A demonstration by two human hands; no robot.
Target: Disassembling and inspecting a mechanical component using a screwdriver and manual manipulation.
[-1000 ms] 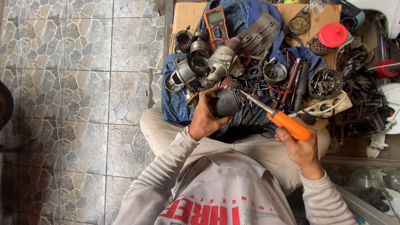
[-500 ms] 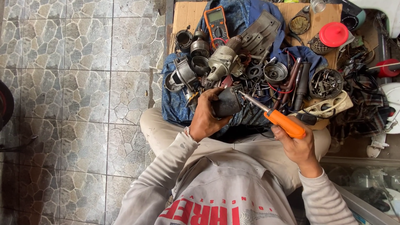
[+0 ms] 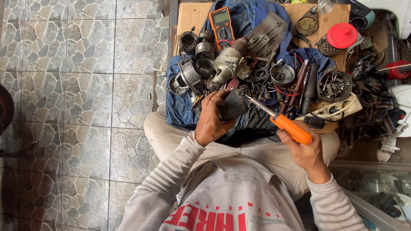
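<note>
My left hand (image 3: pixel 212 119) grips a dark cylindrical motor housing (image 3: pixel 234 106) just above my lap. My right hand (image 3: pixel 306 152) holds an orange-handled screwdriver (image 3: pixel 291 127); its metal shaft points up-left and the tip sits at the housing's right edge. Both hands hover over a blue cloth (image 3: pixel 180 102) covered with metal motor parts.
An orange multimeter (image 3: pixel 221 23), a grey motor body (image 3: pixel 229 64), several round metal casings (image 3: pixel 188 75), a round tin of screws (image 3: pixel 334 85), a red-lidded container (image 3: pixel 340 37) and a white power strip (image 3: pixel 336 109) crowd a wooden board (image 3: pixel 190 17). Tiled floor (image 3: pixel 77 85) lies to the left.
Almost nothing differs; the screwdriver handle has shifted slightly while its tip stays at the housing. My left hand keeps the same grip.
</note>
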